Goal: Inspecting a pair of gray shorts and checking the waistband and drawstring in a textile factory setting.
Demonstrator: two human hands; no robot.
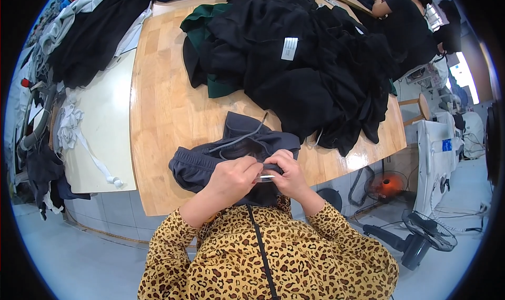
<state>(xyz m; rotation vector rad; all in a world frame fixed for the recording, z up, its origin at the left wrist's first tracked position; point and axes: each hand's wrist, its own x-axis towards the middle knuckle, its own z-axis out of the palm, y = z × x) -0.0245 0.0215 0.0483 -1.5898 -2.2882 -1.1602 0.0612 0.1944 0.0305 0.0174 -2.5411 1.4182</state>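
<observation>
A dark grey garment (195,162) with a gathered elastic waistband lies bunched at the table's near edge. Its grey drawstring (239,139) loops over the top, one end pointing up and away. My left hand (235,176) is closed on the gathered cloth, fingertips pinched together. Beside it, my right hand (288,176) is closed too, with a fold of the same dark cloth between thumb and fingers. A thin, pale, shiny strip (265,178) shows between the hands; its kind I cannot make out. My fingers hide part of the cloth.
A large heap of black garments (294,84), some dark green, covers the far part of the wooden table (158,105). A pale side table (100,158) with white strips (73,124) adjoins at left. Another person (413,26) works at far right. Fans (428,231) stand below, right.
</observation>
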